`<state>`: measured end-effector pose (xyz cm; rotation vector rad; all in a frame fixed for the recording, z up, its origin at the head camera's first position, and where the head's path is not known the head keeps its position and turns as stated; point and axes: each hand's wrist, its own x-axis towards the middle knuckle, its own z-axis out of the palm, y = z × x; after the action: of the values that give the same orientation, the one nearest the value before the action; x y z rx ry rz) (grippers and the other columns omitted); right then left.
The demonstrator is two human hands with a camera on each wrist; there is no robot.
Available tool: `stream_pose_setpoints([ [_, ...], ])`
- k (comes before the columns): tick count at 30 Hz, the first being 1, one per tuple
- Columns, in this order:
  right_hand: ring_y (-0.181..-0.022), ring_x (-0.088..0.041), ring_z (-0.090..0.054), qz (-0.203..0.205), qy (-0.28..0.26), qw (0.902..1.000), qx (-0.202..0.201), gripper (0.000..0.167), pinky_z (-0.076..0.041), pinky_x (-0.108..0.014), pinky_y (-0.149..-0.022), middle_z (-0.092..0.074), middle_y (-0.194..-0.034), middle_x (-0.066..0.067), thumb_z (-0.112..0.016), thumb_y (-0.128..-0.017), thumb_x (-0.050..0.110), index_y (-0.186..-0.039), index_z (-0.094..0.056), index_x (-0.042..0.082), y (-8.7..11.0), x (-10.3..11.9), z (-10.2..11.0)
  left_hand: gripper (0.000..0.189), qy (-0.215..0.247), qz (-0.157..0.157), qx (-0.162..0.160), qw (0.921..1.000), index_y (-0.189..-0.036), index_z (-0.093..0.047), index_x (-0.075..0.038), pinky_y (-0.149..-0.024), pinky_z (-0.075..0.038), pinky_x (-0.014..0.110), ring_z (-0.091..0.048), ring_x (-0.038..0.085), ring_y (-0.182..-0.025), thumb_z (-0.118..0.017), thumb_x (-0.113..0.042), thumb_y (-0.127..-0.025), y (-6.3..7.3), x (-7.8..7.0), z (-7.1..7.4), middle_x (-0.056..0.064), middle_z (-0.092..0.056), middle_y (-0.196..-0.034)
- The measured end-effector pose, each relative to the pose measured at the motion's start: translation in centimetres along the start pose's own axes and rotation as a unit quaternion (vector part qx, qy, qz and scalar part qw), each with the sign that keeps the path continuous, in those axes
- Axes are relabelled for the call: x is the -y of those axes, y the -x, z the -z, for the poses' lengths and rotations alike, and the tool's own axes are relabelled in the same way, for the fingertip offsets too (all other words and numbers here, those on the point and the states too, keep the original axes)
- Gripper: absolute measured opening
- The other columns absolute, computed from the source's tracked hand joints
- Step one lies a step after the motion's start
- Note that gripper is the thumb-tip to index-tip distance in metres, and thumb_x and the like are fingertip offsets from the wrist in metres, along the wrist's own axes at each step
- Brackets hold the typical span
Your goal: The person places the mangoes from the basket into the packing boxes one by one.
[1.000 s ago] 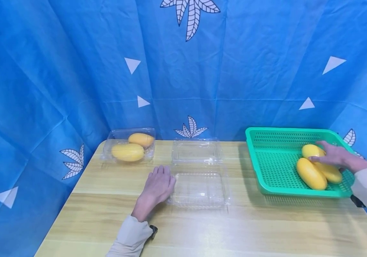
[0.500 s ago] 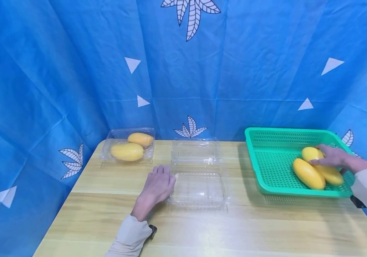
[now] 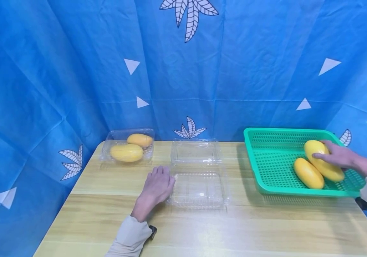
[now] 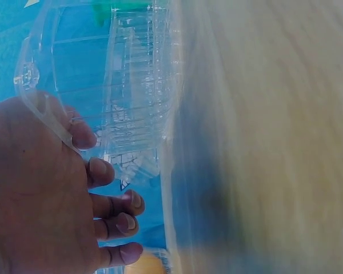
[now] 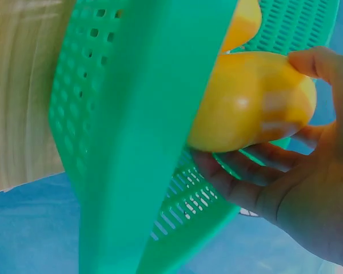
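In the green basket, my right hand grips a yellow mango, with the thumb on one side and fingers curled under the other. Beside it in the basket lie other mangoes, one of them the near mango; the held one partly overlaps another. My left hand is at the left edge of an opened clear plastic clamshell box. The left wrist view shows the box's rim between the thumb and the curled fingers. No fruit shows in this box.
Another clear clamshell box with two mangoes stands at the back left of the wooden table. A blue patterned cloth hangs behind and on both sides of the table.
My right hand has raised the mango slightly and shifted a little right within the basket, while the near mango has shifted slightly left. My left hand stays at the clamshell box.
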<state>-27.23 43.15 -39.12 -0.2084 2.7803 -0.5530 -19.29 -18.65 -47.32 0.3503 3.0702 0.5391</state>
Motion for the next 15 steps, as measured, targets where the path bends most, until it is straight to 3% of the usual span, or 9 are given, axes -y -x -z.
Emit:
stream_pose_setpoints([
  [5, -0.072, -0.028, -0.060, 0.000, -0.018, 0.9996, -0.020, 0.083, -0.050, -0.041, -0.058, -0.052, -0.103, -0.036, -0.045, -0.107, 0.041, -0.148, -0.008, -0.021, 0.4, 0.1, 0.4, 0.018, -0.009, -0.005, -0.013, 0.9999, -0.090, -0.043, -0.008, -0.072, -0.037, 0.039, -0.040, 0.027, -0.083, -0.043, -0.022, -0.102, 0.0, 0.0, -0.2, 0.008, -0.041, -0.086],
  [9, -0.071, -0.027, -0.057, 0.010, -0.002, 0.9987, -0.049, 0.080, -0.045, -0.039, -0.059, -0.055, -0.095, -0.023, -0.045, -0.106, 0.040, -0.148, -0.014, -0.020, 0.6, 0.5, 0.8, 0.018, -0.016, -0.013, -0.022, 0.9995, -0.089, -0.042, -0.008, -0.071, -0.036, 0.039, -0.040, 0.026, -0.082, -0.042, -0.021, -0.100, 0.0, 0.2, -0.3, 0.008, -0.040, -0.085],
  [15, -0.072, -0.029, -0.055, -0.002, 0.006, 0.9974, -0.072, 0.085, -0.041, -0.037, -0.060, -0.052, -0.096, -0.026, -0.046, -0.106, 0.042, -0.150, -0.008, -0.020, 1.0, 1.6, 0.9, 0.019, -0.024, -0.008, -0.003, 0.9997, -0.090, -0.044, -0.007, -0.072, -0.037, 0.039, -0.040, 0.026, -0.082, -0.043, -0.021, -0.103, -0.1, -0.1, 0.0, 0.008, -0.042, -0.087],
])
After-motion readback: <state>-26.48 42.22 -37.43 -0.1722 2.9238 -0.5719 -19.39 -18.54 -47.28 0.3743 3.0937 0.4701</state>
